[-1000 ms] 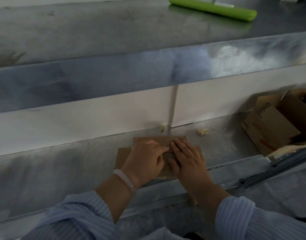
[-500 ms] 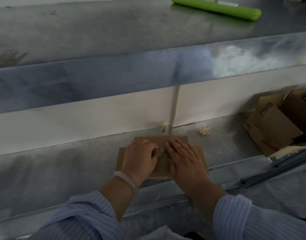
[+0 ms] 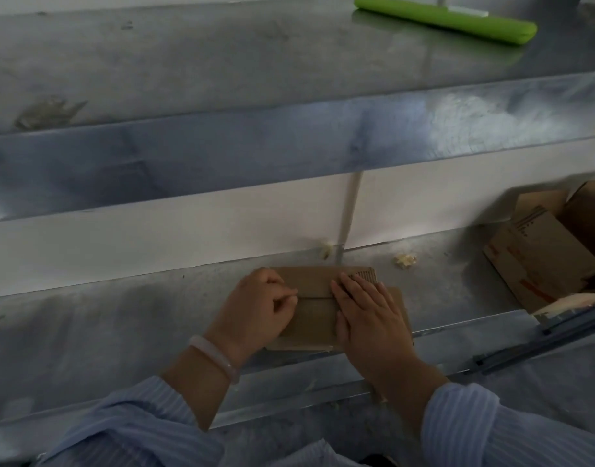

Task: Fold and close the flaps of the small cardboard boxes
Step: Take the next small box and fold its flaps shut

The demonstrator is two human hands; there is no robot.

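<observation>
A small brown cardboard box (image 3: 314, 318) lies flattened on the lower metal ledge (image 3: 121, 325), its flaps folded over so that a seam runs across its top. My left hand (image 3: 259, 308) rests on the box's left part with its fingers curled, thumb and fingertips together at the seam; I see nothing held in it. On the right part my right hand (image 3: 367, 311) lies flat, fingers straight, and presses the flap down. A printed corner of the box shows just beyond my right fingertips.
More brown cardboard boxes (image 3: 538, 257) with red print stand at the right end of the ledge. A green roll (image 3: 444, 18) lies on the upper metal shelf. A crumpled scrap (image 3: 405, 260) sits behind the box. A metal rail (image 3: 542, 335) runs along the front right.
My hands have slid apart along the seam, the left one to the left and the right one to the right. More of the box's middle now shows between them.
</observation>
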